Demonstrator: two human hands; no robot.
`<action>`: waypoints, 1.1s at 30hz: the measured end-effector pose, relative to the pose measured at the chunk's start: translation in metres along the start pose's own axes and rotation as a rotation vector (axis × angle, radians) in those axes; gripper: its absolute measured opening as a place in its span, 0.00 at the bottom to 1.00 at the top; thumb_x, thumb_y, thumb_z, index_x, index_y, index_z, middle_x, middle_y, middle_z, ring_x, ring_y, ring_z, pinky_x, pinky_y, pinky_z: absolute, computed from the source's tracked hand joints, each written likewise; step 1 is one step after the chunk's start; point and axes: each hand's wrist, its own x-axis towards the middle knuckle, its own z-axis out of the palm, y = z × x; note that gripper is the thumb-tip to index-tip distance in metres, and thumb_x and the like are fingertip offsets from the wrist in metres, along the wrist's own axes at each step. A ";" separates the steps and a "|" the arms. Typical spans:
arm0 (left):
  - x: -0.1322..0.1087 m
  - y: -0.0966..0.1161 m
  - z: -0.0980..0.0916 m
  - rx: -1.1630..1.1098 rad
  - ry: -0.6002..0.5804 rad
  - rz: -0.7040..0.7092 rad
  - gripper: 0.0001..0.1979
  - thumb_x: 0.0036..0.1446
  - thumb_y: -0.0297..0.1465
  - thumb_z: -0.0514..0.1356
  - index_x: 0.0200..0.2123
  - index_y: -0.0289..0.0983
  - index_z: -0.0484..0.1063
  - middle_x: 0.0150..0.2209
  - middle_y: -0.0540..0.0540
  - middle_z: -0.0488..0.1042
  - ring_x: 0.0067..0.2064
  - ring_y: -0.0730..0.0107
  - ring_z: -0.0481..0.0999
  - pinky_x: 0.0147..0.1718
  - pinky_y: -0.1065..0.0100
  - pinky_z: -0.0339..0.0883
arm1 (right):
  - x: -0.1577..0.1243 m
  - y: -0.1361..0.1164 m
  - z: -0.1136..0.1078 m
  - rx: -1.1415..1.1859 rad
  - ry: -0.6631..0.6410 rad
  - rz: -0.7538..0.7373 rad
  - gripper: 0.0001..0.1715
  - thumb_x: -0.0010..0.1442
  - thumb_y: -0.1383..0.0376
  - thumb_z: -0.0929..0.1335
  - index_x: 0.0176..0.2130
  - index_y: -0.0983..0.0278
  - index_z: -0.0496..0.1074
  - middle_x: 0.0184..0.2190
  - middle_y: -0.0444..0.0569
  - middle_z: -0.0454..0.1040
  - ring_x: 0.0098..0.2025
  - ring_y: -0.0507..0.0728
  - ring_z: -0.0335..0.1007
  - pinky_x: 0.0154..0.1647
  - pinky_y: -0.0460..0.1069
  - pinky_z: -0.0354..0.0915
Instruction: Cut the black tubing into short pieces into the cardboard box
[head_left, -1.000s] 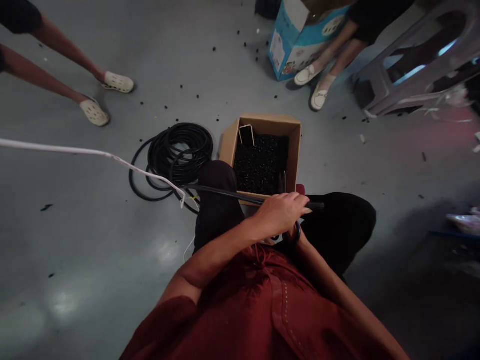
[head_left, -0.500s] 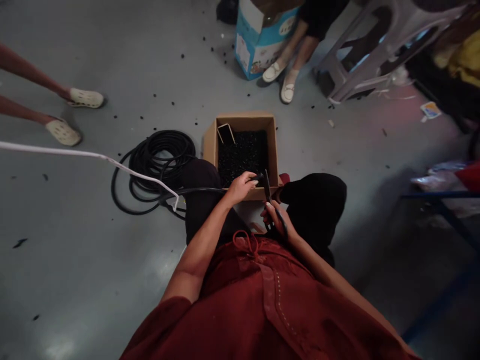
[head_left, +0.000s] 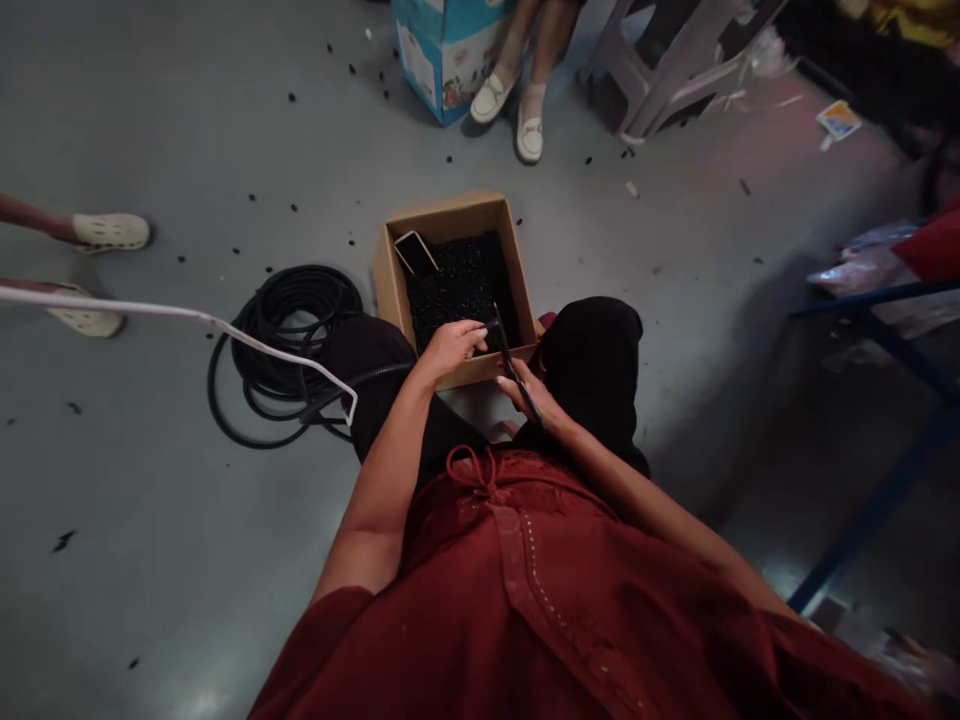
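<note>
Over the cardboard box (head_left: 474, 374), your left hand (head_left: 452, 348) pinches black tubing (head_left: 492, 325) in its fingers; your right hand (head_left: 538, 397) grips scissors (head_left: 504, 345): hold the blades square.

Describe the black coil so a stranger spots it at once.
Near the picture's centre stands an open cardboard box. Left of it, on the floor, lies the coil. Unlike the single white cord crossing it in view, it is black and many-looped.
</note>
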 end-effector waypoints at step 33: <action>-0.026 -0.005 -0.001 -0.026 0.033 0.019 0.15 0.61 0.37 0.57 0.44 0.32 0.76 0.27 0.51 0.69 0.26 0.78 0.61 0.27 0.73 0.56 | 0.014 -0.014 -0.002 -0.213 0.011 -0.121 0.29 0.61 0.50 0.66 0.55 0.64 0.69 0.46 0.56 0.74 0.48 0.64 0.69 0.50 0.56 0.63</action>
